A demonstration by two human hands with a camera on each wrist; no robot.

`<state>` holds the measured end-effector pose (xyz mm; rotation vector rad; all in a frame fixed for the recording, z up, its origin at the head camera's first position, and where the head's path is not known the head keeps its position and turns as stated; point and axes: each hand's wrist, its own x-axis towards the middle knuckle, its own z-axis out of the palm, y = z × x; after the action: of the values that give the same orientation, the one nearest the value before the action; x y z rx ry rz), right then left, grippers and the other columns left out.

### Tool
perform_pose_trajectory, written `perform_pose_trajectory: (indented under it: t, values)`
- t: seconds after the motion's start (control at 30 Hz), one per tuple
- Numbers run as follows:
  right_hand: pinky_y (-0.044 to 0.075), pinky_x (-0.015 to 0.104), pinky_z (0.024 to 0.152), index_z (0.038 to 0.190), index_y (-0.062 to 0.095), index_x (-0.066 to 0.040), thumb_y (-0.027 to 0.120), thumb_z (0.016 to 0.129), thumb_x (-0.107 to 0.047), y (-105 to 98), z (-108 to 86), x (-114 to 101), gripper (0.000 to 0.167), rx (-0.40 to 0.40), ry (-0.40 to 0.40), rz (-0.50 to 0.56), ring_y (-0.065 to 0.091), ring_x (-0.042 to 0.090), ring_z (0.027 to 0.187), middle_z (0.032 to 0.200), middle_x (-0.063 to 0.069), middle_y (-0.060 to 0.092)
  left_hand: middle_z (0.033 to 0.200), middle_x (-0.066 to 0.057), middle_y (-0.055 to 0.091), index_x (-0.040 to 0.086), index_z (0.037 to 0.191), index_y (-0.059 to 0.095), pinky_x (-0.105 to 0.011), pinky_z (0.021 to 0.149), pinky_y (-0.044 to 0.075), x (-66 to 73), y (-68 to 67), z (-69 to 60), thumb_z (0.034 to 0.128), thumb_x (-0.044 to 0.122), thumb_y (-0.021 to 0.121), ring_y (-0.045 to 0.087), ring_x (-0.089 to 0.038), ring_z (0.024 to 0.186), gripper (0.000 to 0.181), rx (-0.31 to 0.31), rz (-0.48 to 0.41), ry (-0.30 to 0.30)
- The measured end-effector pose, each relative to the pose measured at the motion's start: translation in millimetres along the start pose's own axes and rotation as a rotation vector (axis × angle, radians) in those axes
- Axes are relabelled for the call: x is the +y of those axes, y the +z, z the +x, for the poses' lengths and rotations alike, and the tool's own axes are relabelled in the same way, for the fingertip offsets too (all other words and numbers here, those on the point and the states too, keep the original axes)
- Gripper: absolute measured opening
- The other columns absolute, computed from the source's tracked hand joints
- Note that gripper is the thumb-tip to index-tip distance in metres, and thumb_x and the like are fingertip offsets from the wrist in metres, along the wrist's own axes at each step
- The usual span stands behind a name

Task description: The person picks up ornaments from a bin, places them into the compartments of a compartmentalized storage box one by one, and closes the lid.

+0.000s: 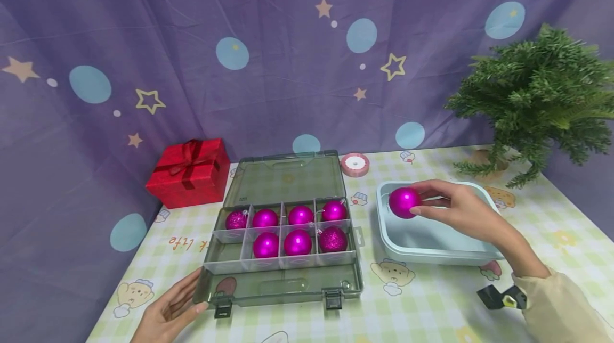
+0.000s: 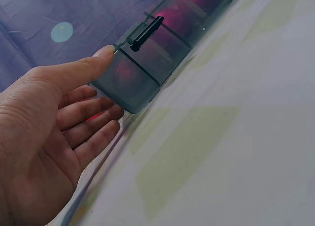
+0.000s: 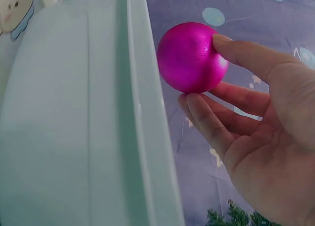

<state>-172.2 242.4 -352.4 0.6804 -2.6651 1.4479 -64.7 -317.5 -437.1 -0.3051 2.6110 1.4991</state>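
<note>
My right hand [image 1: 462,212] pinches a shiny magenta Christmas ball [image 1: 404,203] between thumb and fingertips, above the left part of a pale blue tub [image 1: 443,256]. In the right wrist view the ball [image 3: 189,58] is beside the tub's rim [image 3: 147,117]. A smoky grey divided case [image 1: 283,264] lies with its lid folded back. Several magenta balls, shiny and glittery, sit singly in its compartments; the front-left compartment [image 1: 225,251] holds none. My left hand [image 1: 168,311] touches the case's front-left corner, its thumb at the top edge and its fingers fairly straight along the side [image 2: 74,113].
A red gift box [image 1: 189,172] with a dark ribbon stands behind the case at left. A pink ribbon spool [image 1: 355,164] lies near the back curtain. At back right stands a small artificial fir tree [image 1: 537,98]. A checked, cartoon-printed cloth [image 1: 364,311] covers the table.
</note>
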Motion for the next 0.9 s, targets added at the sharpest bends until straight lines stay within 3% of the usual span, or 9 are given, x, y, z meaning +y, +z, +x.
perform_pose_trajectory:
  t: [0.17,0.3,0.43,0.9]
  values:
    - [0.061,0.030,0.086,0.131,0.068,-0.004,0.078,0.096,-0.016,11,9.8,-6,0.038,-0.027,0.008,0.073,0.069,0.019,0.109,0.122,0.010,0.069,0.154,-0.016,0.049,0.010,0.157,0.044,-0.015,0.095,0.049,0.1,-0.1,0.3,0.0937,0.042,0.078,0.049,-0.024,0.135,0.078,0.004,0.002,0.009]
    - [0.061,0.031,0.087,0.130,0.067,-0.001,0.078,0.096,-0.013,22,18.8,-10,0.038,-0.045,-0.017,0.124,0.069,0.025,0.109,0.123,0.012,0.069,0.155,-0.017,0.047,0.010,0.158,0.043,-0.017,0.096,0.050,0.3,0.1,-0.3,0.0935,0.043,0.078,0.048,-0.032,0.138,0.081,-0.001,-0.004,-0.013]
    - [0.060,0.030,0.089,0.130,0.068,0.000,0.078,0.095,-0.011,33,27.0,-13,0.038,-0.053,-0.043,0.146,0.069,0.027,0.109,0.122,0.012,0.070,0.157,-0.018,0.045,0.010,0.159,0.041,-0.020,0.098,0.051,1.1,0.3,-0.5,0.0932,0.044,0.078,0.045,-0.038,0.141,0.083,-0.007,-0.008,-0.033]
    - [0.061,0.033,0.089,0.131,0.068,0.000,0.078,0.094,-0.009,69,50.4,-18,0.039,-0.082,-0.088,0.207,0.069,0.027,0.108,0.120,0.011,0.071,0.157,-0.017,0.045,0.009,0.159,0.040,-0.013,0.094,0.048,1.5,1.2,-0.6,0.0940,0.044,0.077,0.044,-0.037,0.142,0.082,-0.006,-0.021,-0.023]
